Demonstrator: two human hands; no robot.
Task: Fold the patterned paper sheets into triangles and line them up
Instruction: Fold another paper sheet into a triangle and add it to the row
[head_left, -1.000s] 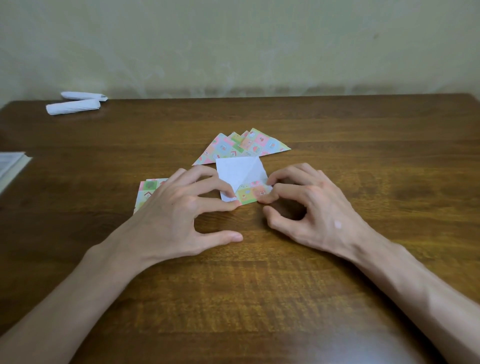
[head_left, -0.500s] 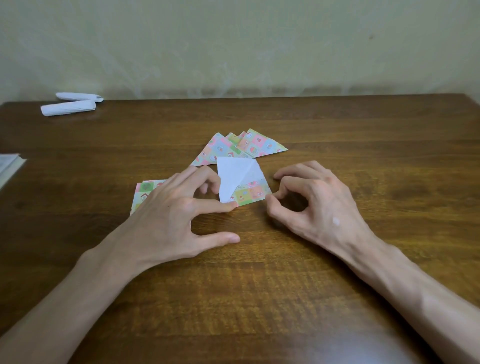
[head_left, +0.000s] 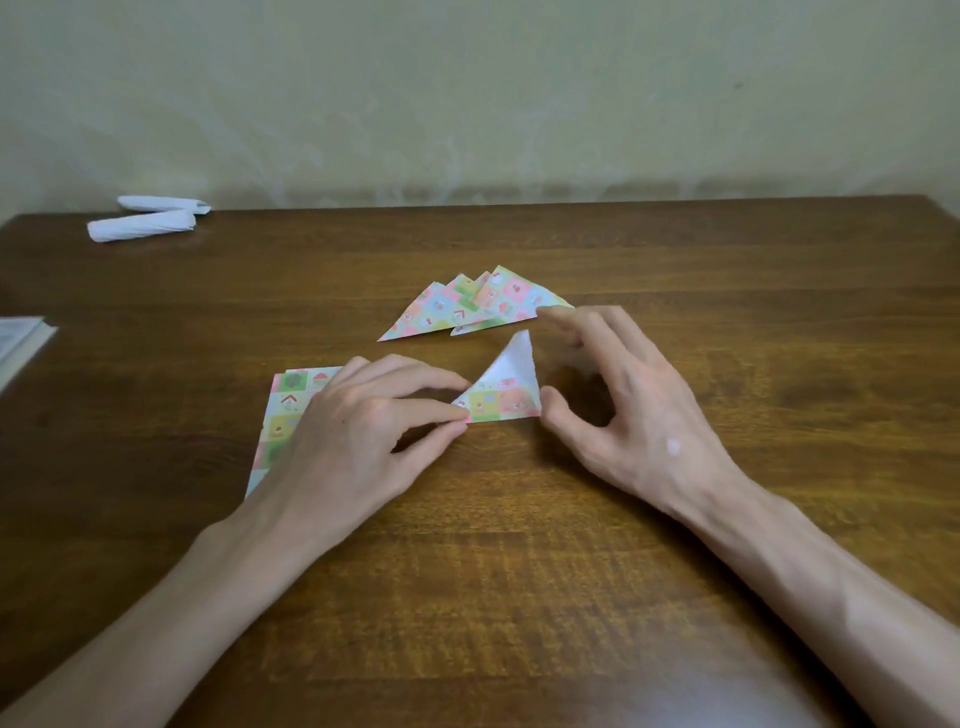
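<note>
the sheet (head_left: 501, 392) lies mid-table (head_left: 727, 270), its white flap raised. the left hand (head_left: 353, 431) pinches its left corner. the right hand (head_left: 623, 410) is spread wide, thumb seemingly touching the right corner. triangles (head_left: 467, 309) fan just behind; a stack (head_left: 283, 415) lies under the left hand.

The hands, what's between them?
The half-folded paper, in the head view; the left hand pinches its corner, the right hand is spread beside it.
</note>
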